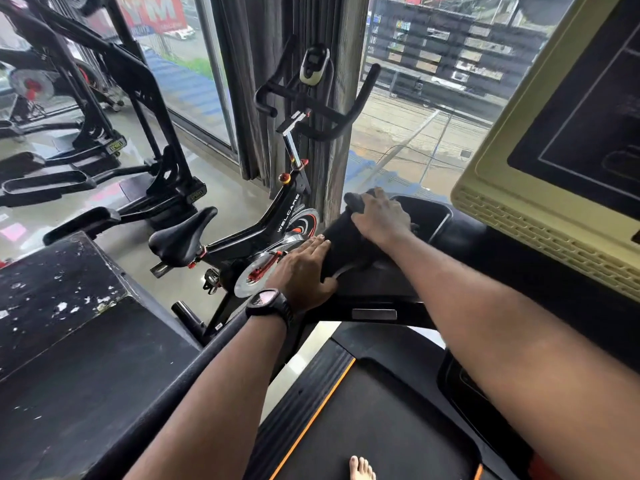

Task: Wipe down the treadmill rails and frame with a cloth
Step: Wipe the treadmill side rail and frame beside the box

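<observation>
The person is standing on a black treadmill with both arms reaching forward to its left front corner, where a dark, crumpled fabric cloth [341, 247] is lying on the black console arm [381, 296], just above the spot where the black left handrail [207, 355] is meeting the frame. The left hand [304, 271], wearing a black round wristwatch [268, 303], is lying flat with its fingers straight and together on the near edge of the cloth, the thumb resting against the cloth's side. The right hand [381, 216] is pressing on the far, bunched end of the cloth, its fingers curling over the bunch and gripping it. The pale yellow-green plastic console housing [519, 209] with its dark screen is rising on the right. Below, the black running belt [374, 427] edged by an orange stripe is carrying a bare foot [362, 467]. A black spin bike with red trim [259, 230] is standing just beyond the left handrail, beside a tall window.
</observation>
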Tool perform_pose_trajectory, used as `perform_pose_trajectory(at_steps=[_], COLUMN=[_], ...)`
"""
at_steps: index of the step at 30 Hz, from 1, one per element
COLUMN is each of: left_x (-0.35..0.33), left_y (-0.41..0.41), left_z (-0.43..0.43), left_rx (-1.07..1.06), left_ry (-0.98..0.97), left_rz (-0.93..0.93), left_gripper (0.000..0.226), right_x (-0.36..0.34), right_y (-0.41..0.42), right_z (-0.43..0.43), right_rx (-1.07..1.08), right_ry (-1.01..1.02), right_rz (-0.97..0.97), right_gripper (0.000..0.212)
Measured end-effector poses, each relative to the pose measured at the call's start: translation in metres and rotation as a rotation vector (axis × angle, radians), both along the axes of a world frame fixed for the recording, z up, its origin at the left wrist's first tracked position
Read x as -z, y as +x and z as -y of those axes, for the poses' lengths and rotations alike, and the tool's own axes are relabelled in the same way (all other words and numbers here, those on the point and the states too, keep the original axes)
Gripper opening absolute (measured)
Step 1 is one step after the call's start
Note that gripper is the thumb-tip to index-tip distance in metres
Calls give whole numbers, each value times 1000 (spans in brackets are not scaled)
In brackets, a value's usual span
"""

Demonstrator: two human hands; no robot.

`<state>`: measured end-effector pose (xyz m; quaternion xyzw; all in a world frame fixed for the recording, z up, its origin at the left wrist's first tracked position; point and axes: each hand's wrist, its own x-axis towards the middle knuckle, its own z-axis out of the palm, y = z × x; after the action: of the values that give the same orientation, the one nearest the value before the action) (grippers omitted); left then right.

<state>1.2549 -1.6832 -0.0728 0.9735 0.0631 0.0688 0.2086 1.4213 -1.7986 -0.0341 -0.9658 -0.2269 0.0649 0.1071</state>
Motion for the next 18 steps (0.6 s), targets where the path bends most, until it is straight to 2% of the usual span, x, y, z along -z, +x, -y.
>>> perform_pose_trajectory(at_steps=[3, 9, 11, 13, 18], left_x=[-1, -4, -3, -3, -1], left_y=[0, -2, -3, -4, -7], left_z=[-1, 1, 2, 3, 2], left_rx=[3, -1, -5, -8, -2], left_ry=[-7, -22, -32, -33, -57], left_rz=[-11, -4, -1, 1, -1], left_gripper=[77, 75, 74, 72, 78], right_x=[8, 14, 16, 20, 14], right_y=[-25, -40, -36, -27, -2], right_z=[1, 49, 76, 102, 108], right_rx=[-57, -467, -656, -864, -1184], right_ry=[-42, -185, -229, -263, -406], right_rz=[99, 203, 266, 410, 614], right_gripper=[56, 77, 72, 63, 55])
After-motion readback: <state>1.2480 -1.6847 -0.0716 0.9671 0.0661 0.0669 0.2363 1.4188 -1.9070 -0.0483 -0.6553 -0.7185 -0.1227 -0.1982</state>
